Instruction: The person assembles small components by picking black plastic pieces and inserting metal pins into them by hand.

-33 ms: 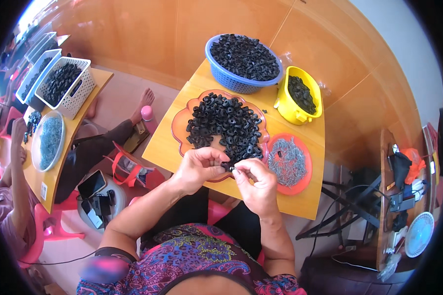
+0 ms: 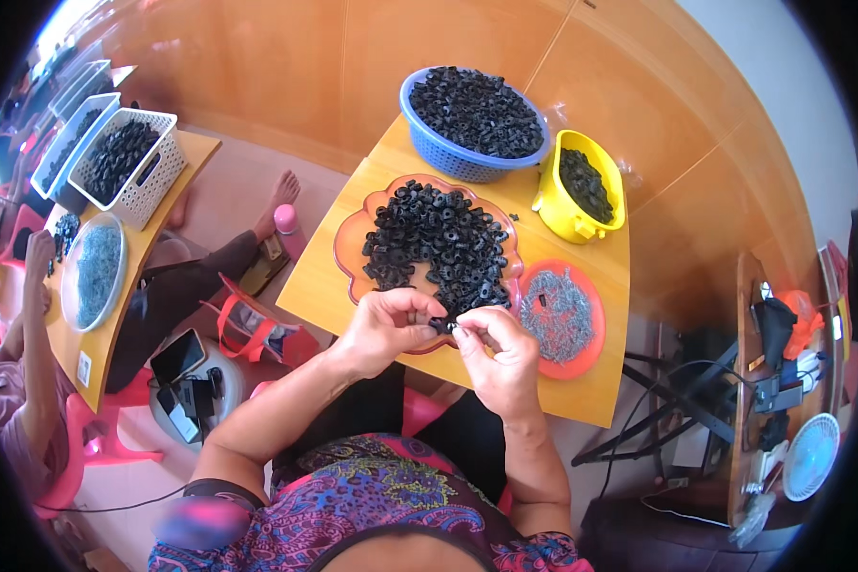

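Observation:
Between the thumb and forefinger of my left hand [image 2: 383, 329] is a small black plastic part [image 2: 438, 325]. The thumb and forefinger of my right hand [image 2: 498, 360] pinch a tiny shiny metal piece [image 2: 454, 326] against that part; its exact kind is too small to tell. Both hands meet over the near edge of an orange scalloped tray [image 2: 349, 257], heaped with similar black parts [image 2: 439, 234]. To the right of my right hand lies a red-orange plate [image 2: 591, 348] covered with small silvery metal pieces [image 2: 555, 310].
A blue basket [image 2: 448, 157] and a yellow container [image 2: 567, 217], both holding black parts, stand at the far side of the wooden table [image 2: 315, 296]. A co-worker sits at another table [image 2: 91, 357] on the left. A red bag [image 2: 257, 329] and a pink stool [image 2: 114, 429] are nearby.

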A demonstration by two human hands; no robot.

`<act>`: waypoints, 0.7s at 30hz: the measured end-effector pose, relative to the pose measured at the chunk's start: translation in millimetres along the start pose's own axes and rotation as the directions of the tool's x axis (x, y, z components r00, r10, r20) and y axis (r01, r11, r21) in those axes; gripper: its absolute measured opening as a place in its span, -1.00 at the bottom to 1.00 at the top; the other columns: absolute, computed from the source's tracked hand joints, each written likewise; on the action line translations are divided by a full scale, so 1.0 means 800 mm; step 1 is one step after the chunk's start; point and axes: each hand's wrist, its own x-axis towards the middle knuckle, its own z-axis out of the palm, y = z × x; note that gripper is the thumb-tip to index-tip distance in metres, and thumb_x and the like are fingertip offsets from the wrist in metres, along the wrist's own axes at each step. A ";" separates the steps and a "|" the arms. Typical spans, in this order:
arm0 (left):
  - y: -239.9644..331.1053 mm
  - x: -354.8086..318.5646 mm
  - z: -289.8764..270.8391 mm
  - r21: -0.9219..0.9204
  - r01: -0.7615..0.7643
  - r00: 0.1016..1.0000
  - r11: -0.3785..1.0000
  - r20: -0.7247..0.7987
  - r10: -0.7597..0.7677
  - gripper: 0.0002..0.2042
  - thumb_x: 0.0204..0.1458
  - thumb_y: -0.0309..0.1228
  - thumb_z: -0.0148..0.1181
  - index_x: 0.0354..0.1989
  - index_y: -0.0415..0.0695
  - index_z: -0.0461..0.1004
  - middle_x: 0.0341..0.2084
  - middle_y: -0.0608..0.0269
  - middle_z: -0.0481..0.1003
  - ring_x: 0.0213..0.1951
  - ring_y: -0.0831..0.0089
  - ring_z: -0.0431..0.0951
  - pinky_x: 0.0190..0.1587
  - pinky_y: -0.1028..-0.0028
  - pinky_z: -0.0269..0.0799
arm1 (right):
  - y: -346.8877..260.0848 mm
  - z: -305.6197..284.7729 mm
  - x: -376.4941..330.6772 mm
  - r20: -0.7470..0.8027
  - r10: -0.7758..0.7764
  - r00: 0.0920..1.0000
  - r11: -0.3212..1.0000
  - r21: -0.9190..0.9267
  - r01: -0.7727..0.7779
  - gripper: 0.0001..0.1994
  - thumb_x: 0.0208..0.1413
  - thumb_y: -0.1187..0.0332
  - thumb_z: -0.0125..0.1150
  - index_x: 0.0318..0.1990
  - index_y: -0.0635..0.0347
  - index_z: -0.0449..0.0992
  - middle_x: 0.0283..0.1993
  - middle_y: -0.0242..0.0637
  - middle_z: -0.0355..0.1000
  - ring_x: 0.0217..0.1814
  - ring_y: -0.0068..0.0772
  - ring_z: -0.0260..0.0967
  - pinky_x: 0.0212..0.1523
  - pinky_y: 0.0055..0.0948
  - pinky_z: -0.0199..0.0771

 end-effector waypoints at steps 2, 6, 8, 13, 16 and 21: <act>0.004 -0.003 0.003 0.042 -0.013 1.000 0.999 0.013 0.012 -0.81 -0.01 -0.71 0.16 -0.21 -0.27 0.48 -0.52 0.47 0.35 -0.44 0.73 0.37 -0.34 0.66 0.39 | 0.000 0.003 0.003 -0.028 -0.029 0.999 0.999 -0.017 0.028 -0.91 0.02 0.65 0.18 -0.30 0.35 0.47 -0.36 -0.34 0.41 -0.35 -0.64 0.37 -0.35 -0.64 0.41; 0.005 -0.004 0.006 0.303 -0.148 0.988 0.941 0.082 0.129 -0.81 -0.03 -0.69 0.17 -0.21 -0.27 0.48 -0.48 0.45 0.33 -0.44 0.74 0.31 -0.41 0.67 0.29 | -0.007 0.004 0.005 0.014 -0.102 0.995 0.985 -0.135 0.103 -0.90 -0.02 0.64 0.20 -0.32 0.32 0.48 -0.35 -0.22 0.44 -0.39 -0.43 0.42 -0.39 -0.54 0.41; 0.007 -0.006 0.006 0.467 -0.215 0.976 0.858 0.130 0.174 -0.78 -0.07 -0.68 0.16 -0.20 -0.28 0.47 -0.45 0.38 0.32 -0.42 0.69 0.32 -0.42 0.62 0.30 | -0.007 0.004 0.002 -0.004 -0.109 0.994 0.974 -0.199 0.106 -0.87 -0.08 0.70 0.21 -0.35 0.33 0.50 -0.35 -0.27 0.44 -0.37 -0.52 0.41 -0.36 -0.59 0.42; 0.010 -0.013 0.016 0.615 -0.253 0.966 0.746 0.199 0.164 -0.77 -0.11 -0.67 0.16 -0.22 -0.29 0.46 -0.48 0.27 0.36 -0.44 0.59 0.38 -0.42 0.56 0.35 | -0.007 0.002 -0.004 0.008 -0.047 0.999 0.981 -0.188 0.047 -0.87 -0.09 0.70 0.21 -0.36 0.33 0.48 -0.38 -0.28 0.43 -0.39 -0.54 0.42 -0.36 -0.58 0.43; 0.007 -0.015 0.018 0.629 -0.283 0.958 0.724 0.216 0.187 -0.77 -0.12 -0.66 0.17 -0.22 -0.29 0.45 -0.50 0.24 0.38 -0.44 0.56 0.41 -0.40 0.54 0.38 | -0.006 -0.001 -0.014 -0.004 0.057 0.998 0.986 -0.159 -0.057 -0.87 -0.10 0.71 0.20 -0.38 0.33 0.46 -0.40 -0.29 0.43 -0.40 -0.55 0.42 -0.38 -0.58 0.42; 0.001 -0.011 0.012 0.618 -0.413 0.910 0.668 0.314 0.272 -0.75 -0.16 -0.67 0.18 -0.23 -0.30 0.50 -0.43 0.15 0.46 -0.37 0.36 0.49 -0.31 0.44 0.43 | -0.006 -0.011 -0.017 0.085 -0.017 0.996 0.976 -0.216 0.035 -0.86 -0.12 0.72 0.18 -0.40 0.32 0.44 -0.41 -0.26 0.42 -0.43 -0.49 0.43 -0.41 -0.55 0.41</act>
